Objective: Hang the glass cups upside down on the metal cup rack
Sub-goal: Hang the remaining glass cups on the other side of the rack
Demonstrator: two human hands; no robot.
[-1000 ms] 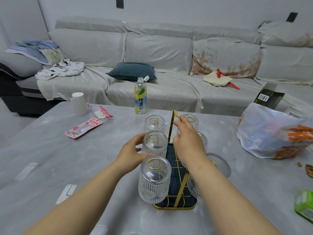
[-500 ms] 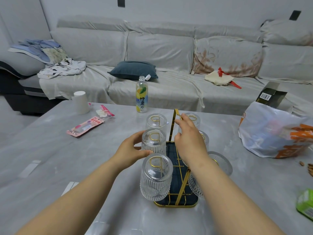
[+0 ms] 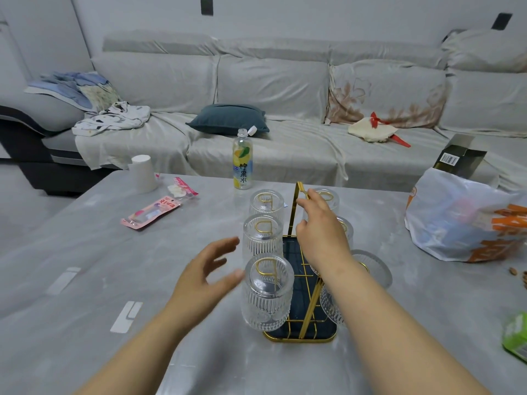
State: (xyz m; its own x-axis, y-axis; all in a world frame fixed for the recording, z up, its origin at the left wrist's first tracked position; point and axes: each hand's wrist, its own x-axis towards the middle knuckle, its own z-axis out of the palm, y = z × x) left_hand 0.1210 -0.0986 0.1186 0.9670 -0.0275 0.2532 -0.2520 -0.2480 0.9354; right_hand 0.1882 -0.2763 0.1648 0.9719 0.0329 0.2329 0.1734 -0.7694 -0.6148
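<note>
A gold wire cup rack (image 3: 299,334) with a dark base stands in the middle of the grey table. Ribbed glass cups hang upside down on its hooks: three on the left side, the near one (image 3: 266,292), the middle one (image 3: 262,235) and the far one (image 3: 266,202). More cups hang on the right, partly hidden by my right arm; one (image 3: 373,266) shows beside my wrist. My left hand (image 3: 205,275) is open, fingers spread, just left of the near and middle cups, not touching them. My right hand (image 3: 319,226) pinches the top of the rack's upright gold handle.
On the table: a lemon drink bottle (image 3: 242,163) behind the rack, an upturned paper cup (image 3: 141,173) and pink packets (image 3: 151,213) at far left, a plastic bag (image 3: 462,218) at right, a green packet (image 3: 516,334) at the right edge. A sofa runs behind.
My left hand has let go of the middle left cup and drawn back to the left with fingers spread. My right hand stays at the rack's handle.
</note>
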